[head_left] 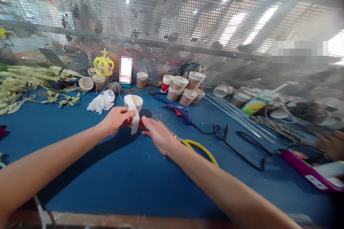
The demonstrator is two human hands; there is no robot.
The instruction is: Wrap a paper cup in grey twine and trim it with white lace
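Note:
My left hand (116, 120) pinches a white strip of paper or ribbon (133, 116) that hangs down from my fingers. My right hand (158, 135) is closed too, its fingertips meeting the strip's lower part beside a small red piece (141, 122). Both hands hover over the blue table cover (129, 175). Just behind the strip a paper cup (136, 101) stands upright. Yellow-handled scissors (200, 147) lie under my right wrist.
A blue glue gun (178, 110) with a black cord lies right of centre. Several paper cups (185, 86) cluster at the back, near a yellow crown (103, 65). Pale leaf strips (29, 78) pile at left. A crumpled white wrapper (101, 101) lies nearby. Another person's hand (331, 145) is at right.

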